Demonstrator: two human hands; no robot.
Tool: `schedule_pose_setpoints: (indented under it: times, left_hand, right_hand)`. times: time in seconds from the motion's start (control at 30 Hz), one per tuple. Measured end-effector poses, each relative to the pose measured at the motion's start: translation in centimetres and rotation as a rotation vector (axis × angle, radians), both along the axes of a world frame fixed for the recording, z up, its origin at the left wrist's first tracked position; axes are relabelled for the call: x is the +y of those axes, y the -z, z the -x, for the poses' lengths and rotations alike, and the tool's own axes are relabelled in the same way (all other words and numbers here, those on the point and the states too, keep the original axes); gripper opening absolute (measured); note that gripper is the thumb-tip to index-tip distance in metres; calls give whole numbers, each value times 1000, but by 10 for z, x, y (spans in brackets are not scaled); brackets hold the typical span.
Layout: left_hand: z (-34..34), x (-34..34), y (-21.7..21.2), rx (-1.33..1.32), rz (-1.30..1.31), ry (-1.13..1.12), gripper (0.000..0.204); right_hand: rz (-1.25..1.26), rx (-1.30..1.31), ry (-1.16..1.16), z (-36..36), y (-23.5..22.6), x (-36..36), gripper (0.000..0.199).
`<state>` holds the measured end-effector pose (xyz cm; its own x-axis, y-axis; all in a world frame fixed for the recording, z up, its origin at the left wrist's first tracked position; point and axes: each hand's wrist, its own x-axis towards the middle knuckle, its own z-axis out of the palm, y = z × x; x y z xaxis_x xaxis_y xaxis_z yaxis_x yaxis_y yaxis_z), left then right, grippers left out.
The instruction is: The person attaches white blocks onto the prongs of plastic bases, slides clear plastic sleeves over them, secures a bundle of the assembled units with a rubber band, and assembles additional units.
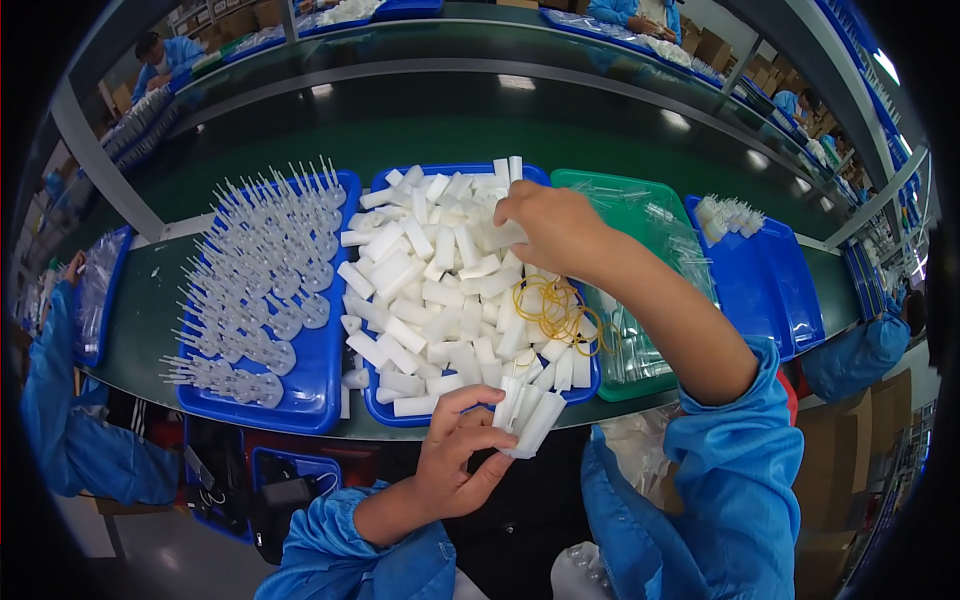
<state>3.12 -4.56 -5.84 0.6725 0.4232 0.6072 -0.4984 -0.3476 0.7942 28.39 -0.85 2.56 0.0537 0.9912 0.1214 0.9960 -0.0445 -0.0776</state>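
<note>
My left hand (462,462) is closed around a small bundle of white foam pieces (540,420), held just in front of the blue tray's near edge. What sits between the pieces is hard to make out. Over the far right of the foam pile, my right hand (552,228) has its fingers curled down onto a white foam piece (506,238). Many similar white foam blocks (440,294) heap up in the middle blue tray (384,408). A loose tangle of yellow rubber bands (550,310) lies on the heap, below my right forearm.
Left stands a blue tray (318,395) with rows of clear plastic parts with thin upright stems (265,265). Right are a green tray (640,185) of clear tubes (640,340) and a blue tray (770,285) with small whitish parts (728,218). A green conveyor belt (450,120) runs behind; co-workers sit around.
</note>
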Motion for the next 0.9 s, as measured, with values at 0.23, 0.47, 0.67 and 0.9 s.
schedule_pose_setpoints:
  times: [0.23,0.47,0.67,0.9]
  left_hand:
    - [0,2,-1,-19,21,-28,26]
    - [-1,3,-3,-6,-14,-56,26]
    - [-1,0,-5,31,-51,-62,25]
    - [-8,-8,-6,28,-231,-106,31]
  right_hand:
    - [-106,-34,-222,-5,7,10,18]
    - [-278,231,-164,1,-5,-25,13]
    - [-259,549,-38,18,-14,-72,14]
    - [-279,1311,66,33,-11,-121,26]
